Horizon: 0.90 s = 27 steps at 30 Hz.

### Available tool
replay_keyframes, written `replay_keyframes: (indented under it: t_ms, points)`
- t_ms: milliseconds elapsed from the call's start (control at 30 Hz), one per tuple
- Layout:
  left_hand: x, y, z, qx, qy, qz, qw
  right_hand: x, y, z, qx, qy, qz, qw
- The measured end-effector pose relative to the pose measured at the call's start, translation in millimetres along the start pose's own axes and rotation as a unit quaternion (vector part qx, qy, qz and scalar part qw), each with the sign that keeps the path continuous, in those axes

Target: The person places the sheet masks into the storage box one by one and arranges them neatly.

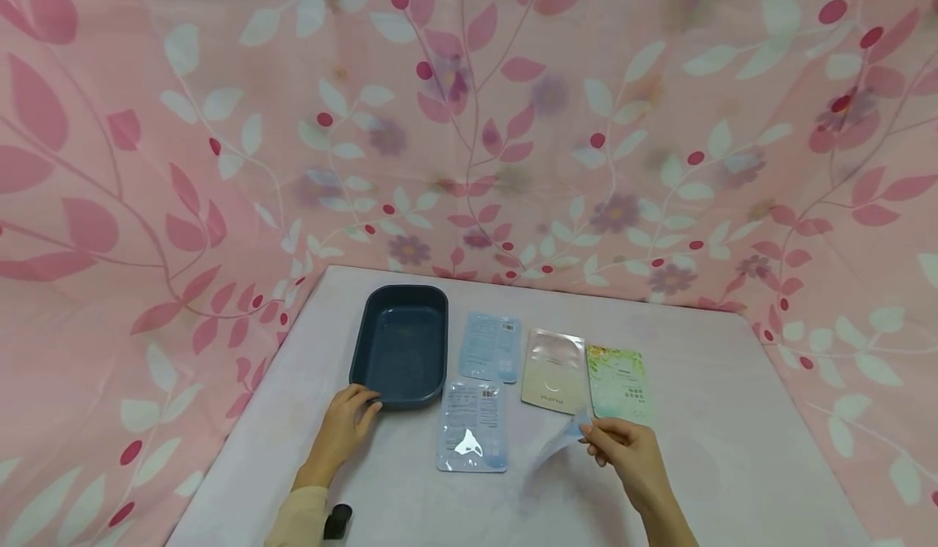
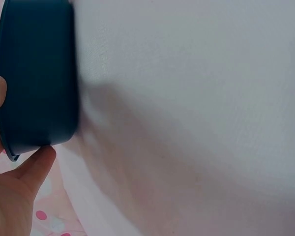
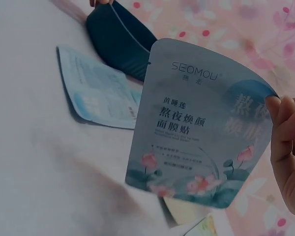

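Observation:
In the head view my left hand (image 1: 343, 429) grips the near left corner of a dark blue rectangular basin (image 1: 399, 400). The left wrist view shows fingers on the rim and against the outer wall of the basin (image 2: 39, 73). My right hand (image 1: 630, 457) pinches one edge of a face mask packet (image 1: 560, 441), raised over the table and tilted. Lotus flowers and printed writing cover the front of this packet (image 3: 187, 128) in the right wrist view. Left of it lies a light blue packet (image 1: 472, 429), close to the basin.
Another light blue packet (image 1: 489, 347) lies right of the basin. Beside it are a silver and beige packet (image 1: 553, 376) and a green floral packet (image 1: 615, 380). All rest on a white-covered table (image 1: 696, 352) backed by a pink floral curtain (image 1: 476, 124).

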<state>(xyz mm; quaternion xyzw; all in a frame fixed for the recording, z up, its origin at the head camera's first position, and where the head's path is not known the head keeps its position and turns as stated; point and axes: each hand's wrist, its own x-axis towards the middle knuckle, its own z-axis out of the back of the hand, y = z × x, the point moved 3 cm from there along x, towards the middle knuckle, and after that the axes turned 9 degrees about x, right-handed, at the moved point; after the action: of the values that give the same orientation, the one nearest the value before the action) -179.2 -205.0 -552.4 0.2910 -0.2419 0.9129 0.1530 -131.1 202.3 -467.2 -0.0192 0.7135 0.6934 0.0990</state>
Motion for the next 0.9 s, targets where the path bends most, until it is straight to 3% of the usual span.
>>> replay_keyframes:
  t_ms: [433, 900]
  points:
    - [0.2, -1.2, 0.1, 0.007, 0.006, 0.009, 0.9999, 20.6, 42.2, -10.5, -0.030, 0.069, 0.119, 0.990]
    - [-1.7, 0.6, -0.3, 0.007, 0.002, 0.004, 1.0000, 34.0, 65.9, -34.7, -0.013, 0.102, 0.168, 0.980]
